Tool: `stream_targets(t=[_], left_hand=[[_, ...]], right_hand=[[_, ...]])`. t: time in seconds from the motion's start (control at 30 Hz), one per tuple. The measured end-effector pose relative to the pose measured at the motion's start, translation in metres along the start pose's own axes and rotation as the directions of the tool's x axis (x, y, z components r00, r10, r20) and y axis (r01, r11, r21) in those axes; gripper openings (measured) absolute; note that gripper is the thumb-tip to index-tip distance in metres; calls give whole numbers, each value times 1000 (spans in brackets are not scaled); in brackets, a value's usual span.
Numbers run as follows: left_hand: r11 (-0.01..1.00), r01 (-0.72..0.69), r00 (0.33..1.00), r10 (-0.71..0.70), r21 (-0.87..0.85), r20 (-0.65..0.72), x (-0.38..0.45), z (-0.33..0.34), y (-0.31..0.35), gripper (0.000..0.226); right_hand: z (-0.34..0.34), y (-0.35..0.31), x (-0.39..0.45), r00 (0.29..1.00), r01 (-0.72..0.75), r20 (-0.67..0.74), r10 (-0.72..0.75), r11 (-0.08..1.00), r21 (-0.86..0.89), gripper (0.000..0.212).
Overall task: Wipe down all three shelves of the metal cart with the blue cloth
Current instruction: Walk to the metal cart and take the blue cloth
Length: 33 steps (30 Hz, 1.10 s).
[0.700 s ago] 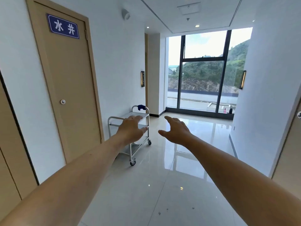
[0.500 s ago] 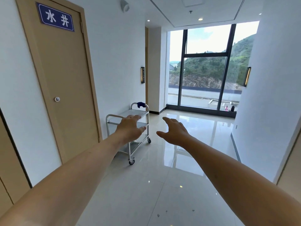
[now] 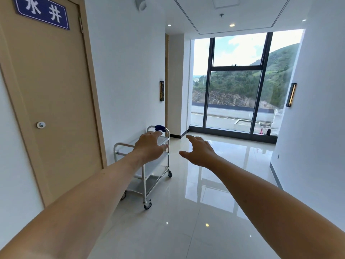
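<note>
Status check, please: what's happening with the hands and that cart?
Left hand, right hand open, empty. Blue cloth draped on cart handle. Floor ahead unobstructed.

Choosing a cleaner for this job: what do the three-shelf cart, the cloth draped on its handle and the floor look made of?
Silver three-shelf wheeled cart: looks like stainless steel, judging by its bright brushed shelves and shiny tubular frame. Dark blue cloth: a soft fabric, bunched limply over the handle; the weave is too small to tell. Pale glossy floor: probably polished tile, with mirror-like reflections and thin joint lines.
</note>
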State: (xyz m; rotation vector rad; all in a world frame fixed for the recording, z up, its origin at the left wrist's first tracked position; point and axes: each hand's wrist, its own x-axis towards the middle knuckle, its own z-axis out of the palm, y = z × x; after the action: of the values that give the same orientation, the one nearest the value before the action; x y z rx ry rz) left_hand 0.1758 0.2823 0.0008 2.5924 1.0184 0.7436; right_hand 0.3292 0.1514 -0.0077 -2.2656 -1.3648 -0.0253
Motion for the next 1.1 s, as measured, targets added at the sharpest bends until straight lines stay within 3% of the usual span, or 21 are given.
stream_targets(t=[0.53, 1.1], left_hand=[[998, 59, 995, -60, 6, 75, 210, 81, -95, 65], [991, 119, 992, -122, 66, 35, 469, 186, -92, 58]], right_hand=[[75, 32, 228, 998, -21, 53, 22, 1000, -19, 77], [97, 168, 501, 997, 21, 76, -24, 999, 31, 72]])
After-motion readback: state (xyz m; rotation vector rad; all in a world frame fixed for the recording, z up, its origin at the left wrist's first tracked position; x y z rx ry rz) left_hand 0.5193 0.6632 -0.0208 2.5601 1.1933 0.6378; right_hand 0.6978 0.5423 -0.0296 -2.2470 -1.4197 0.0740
